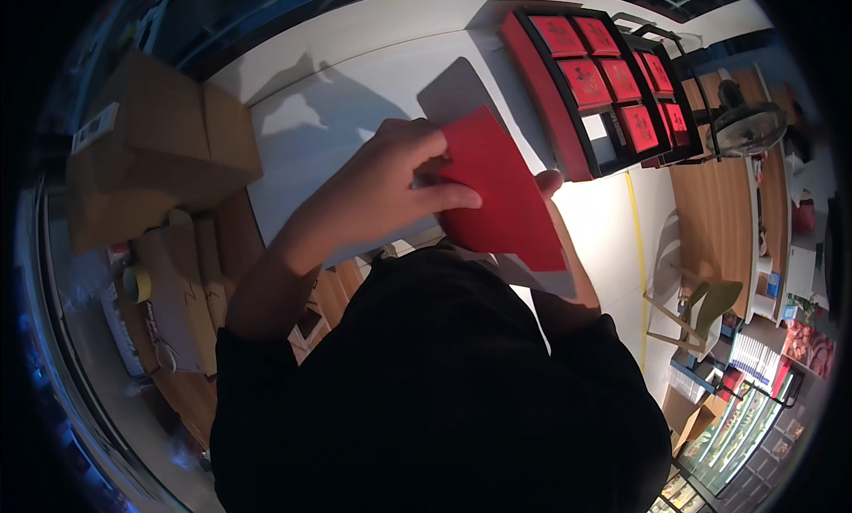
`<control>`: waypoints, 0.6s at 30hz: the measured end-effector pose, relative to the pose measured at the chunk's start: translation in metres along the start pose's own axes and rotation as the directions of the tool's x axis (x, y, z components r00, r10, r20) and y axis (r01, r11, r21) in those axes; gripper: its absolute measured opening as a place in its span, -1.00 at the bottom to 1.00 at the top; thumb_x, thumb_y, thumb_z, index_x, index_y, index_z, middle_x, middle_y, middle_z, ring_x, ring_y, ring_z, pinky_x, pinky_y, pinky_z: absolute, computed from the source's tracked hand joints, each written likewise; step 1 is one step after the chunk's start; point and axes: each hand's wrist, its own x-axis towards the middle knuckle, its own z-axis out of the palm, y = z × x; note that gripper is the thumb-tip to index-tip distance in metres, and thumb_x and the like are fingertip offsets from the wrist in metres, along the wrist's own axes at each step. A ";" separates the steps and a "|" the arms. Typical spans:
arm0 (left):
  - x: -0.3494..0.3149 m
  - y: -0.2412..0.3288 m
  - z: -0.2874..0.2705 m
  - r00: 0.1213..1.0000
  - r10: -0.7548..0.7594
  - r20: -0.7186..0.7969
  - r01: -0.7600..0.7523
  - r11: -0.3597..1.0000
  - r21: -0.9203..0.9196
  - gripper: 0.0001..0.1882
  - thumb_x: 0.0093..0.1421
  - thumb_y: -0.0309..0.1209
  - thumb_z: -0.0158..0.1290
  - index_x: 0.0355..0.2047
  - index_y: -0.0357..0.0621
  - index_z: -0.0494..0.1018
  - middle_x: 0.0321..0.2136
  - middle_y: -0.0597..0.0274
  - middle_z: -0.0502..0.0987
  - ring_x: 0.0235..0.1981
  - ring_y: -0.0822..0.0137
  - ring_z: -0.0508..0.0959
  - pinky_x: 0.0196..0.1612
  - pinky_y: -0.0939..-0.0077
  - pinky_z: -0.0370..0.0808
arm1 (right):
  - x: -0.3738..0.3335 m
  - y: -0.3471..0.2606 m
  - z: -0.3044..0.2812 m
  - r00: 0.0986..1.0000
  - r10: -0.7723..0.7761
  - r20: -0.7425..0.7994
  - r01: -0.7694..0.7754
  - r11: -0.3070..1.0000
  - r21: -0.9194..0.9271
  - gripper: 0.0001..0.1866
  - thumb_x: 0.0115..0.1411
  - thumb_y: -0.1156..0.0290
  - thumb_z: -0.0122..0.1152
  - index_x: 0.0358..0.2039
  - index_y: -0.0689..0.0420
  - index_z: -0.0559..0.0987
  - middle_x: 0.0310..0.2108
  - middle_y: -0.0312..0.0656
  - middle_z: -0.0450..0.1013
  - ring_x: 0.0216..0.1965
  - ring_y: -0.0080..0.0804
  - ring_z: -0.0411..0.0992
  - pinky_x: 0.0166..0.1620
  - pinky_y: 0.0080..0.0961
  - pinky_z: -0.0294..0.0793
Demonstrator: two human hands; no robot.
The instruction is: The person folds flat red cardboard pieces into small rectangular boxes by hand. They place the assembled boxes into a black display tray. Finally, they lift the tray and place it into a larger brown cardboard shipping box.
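Note:
A flat red cardboard piece (501, 193) with pale flaps at its far and near ends is held up, tilted, in front of my body. My left hand (390, 171) is closed on its left edge, the thumb lying on the red face and the fingers curled at the side. My right hand (550, 185) is mostly hidden behind the card; only its thumb shows over the right edge, so its grip is partly out of sight. Just beyond, on the white table (346, 140), lies a black-and-red tray (564, 158) with several small red boxes (590, 82) in it.
A second dark tray (664, 100) of red boxes adjoins the first. Large brown cartons (169, 131) stand at the left, with a yellow tape roll (137, 283) nearby. At the right are a fan (745, 127) and a green chair (715, 313).

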 end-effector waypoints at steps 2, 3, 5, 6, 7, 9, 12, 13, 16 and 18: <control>-0.002 -0.004 -0.003 1.000 0.019 -0.010 -0.019 0.998 0.064 -0.63 0.03 -0.26 0.21 -0.29 -0.27 0.40 -0.39 0.15 0.46 -0.26 0.17 0.46 -0.14 0.30 0.43 | 0.002 -0.012 -0.006 0.994 0.003 0.112 0.012 0.992 -0.129 0.30 -0.27 -0.45 0.17 0.27 0.24 -0.06 0.15 0.14 0.14 0.19 -0.07 0.17 0.16 -0.25 0.20; -0.003 -0.005 -0.004 0.999 0.031 -0.016 -0.029 0.995 0.097 -0.65 0.03 -0.28 0.20 -0.29 -0.27 0.40 -0.39 0.17 0.47 -0.26 0.16 0.46 -0.16 0.31 0.46 | 0.001 -0.017 -0.005 0.989 0.012 0.148 0.014 0.985 -0.173 0.33 -0.29 -0.43 0.20 0.28 0.24 -0.09 0.17 0.14 0.11 0.21 -0.07 0.15 0.18 -0.25 0.17; -0.004 -0.003 -0.005 0.995 0.102 0.009 -0.102 0.984 0.145 -0.71 0.04 -0.31 0.19 -0.31 -0.22 0.41 -0.40 0.23 0.46 -0.27 0.20 0.47 -0.05 0.26 0.40 | -0.001 -0.025 0.000 0.988 0.048 0.145 -0.022 0.984 -0.177 0.25 -0.20 -0.26 0.31 0.28 0.23 -0.10 0.19 0.14 0.09 0.23 -0.08 0.11 0.21 -0.24 0.12; -0.004 0.000 -0.005 0.990 0.138 0.024 -0.140 0.976 0.167 -0.74 0.05 -0.33 0.18 -0.33 -0.20 0.41 -0.40 0.27 0.46 -0.28 0.21 0.48 0.00 0.24 0.37 | 0.000 -0.024 -0.004 0.993 0.012 0.120 0.009 0.985 -0.171 0.17 -0.16 -0.06 0.33 0.29 0.22 -0.11 0.20 0.13 0.08 0.23 -0.09 0.10 0.21 -0.24 0.11; -0.006 0.003 -0.007 0.980 0.197 -0.011 -0.187 0.945 0.267 -0.76 0.05 -0.34 0.17 -0.35 -0.17 0.41 -0.42 0.29 0.46 -0.28 0.24 0.48 0.05 0.20 0.31 | 0.002 -0.024 -0.009 0.995 -0.025 0.094 0.040 0.985 -0.166 0.10 -0.12 0.13 0.35 0.30 0.20 -0.13 0.20 0.12 0.07 0.23 -0.10 0.10 0.22 -0.24 0.11; -0.011 0.012 -0.013 0.946 0.318 -0.060 -0.254 0.846 0.469 -0.81 0.05 -0.36 0.16 -0.39 -0.12 0.40 -0.45 0.33 0.44 -0.29 0.29 0.48 0.15 0.14 0.19 | 0.006 -0.026 -0.013 0.996 -0.086 0.034 0.088 0.993 -0.078 -0.02 -0.06 0.45 0.24 0.30 0.15 -0.12 0.18 0.14 0.10 0.21 -0.10 0.14 0.19 -0.20 0.16; -0.019 0.016 -0.014 0.917 0.365 -0.159 -0.281 0.876 0.391 -0.83 0.02 -0.41 0.18 -0.43 -0.07 0.38 -0.52 0.35 0.41 -0.37 0.33 0.48 0.23 0.07 0.02 | 0.005 -0.030 -0.008 0.996 -0.079 0.034 0.084 0.980 -0.181 -0.09 -0.01 0.32 0.23 0.29 0.17 -0.05 0.13 0.18 0.17 0.17 -0.08 0.21 0.16 -0.18 0.22; -0.020 0.015 -0.013 0.911 0.364 -0.194 -0.285 0.896 0.341 -0.82 0.01 -0.42 0.19 -0.43 -0.07 0.38 -0.52 0.35 0.40 -0.38 0.32 0.49 0.23 0.07 0.02 | 0.007 -0.026 -0.007 0.992 -0.094 0.081 0.107 0.979 -0.171 -0.09 0.00 0.24 0.24 0.28 0.19 -0.03 0.12 0.19 0.17 0.16 -0.06 0.21 0.16 -0.18 0.23; -0.018 0.013 -0.009 0.895 0.420 -0.153 -0.302 0.821 0.485 -0.80 -0.03 -0.44 0.20 -0.44 -0.06 0.38 -0.50 0.36 0.43 -0.39 0.32 0.50 0.25 0.05 -0.02 | 0.011 -0.008 -0.008 0.952 -0.149 0.268 0.155 0.988 -0.003 -0.01 -0.03 0.01 0.27 0.25 0.27 0.01 0.10 0.22 0.19 0.16 -0.01 0.21 0.14 -0.20 0.24; -0.019 0.014 -0.010 0.898 0.425 -0.113 -0.339 0.832 0.439 -0.79 -0.05 -0.44 0.21 -0.45 -0.05 0.38 -0.49 0.36 0.45 -0.38 0.33 0.50 0.25 0.02 -0.03 | 0.011 -0.007 -0.007 0.953 -0.088 0.290 0.116 0.990 -0.082 0.16 -0.18 -0.18 0.35 0.22 0.35 0.03 0.10 0.20 0.18 0.17 0.00 0.17 0.14 -0.28 0.23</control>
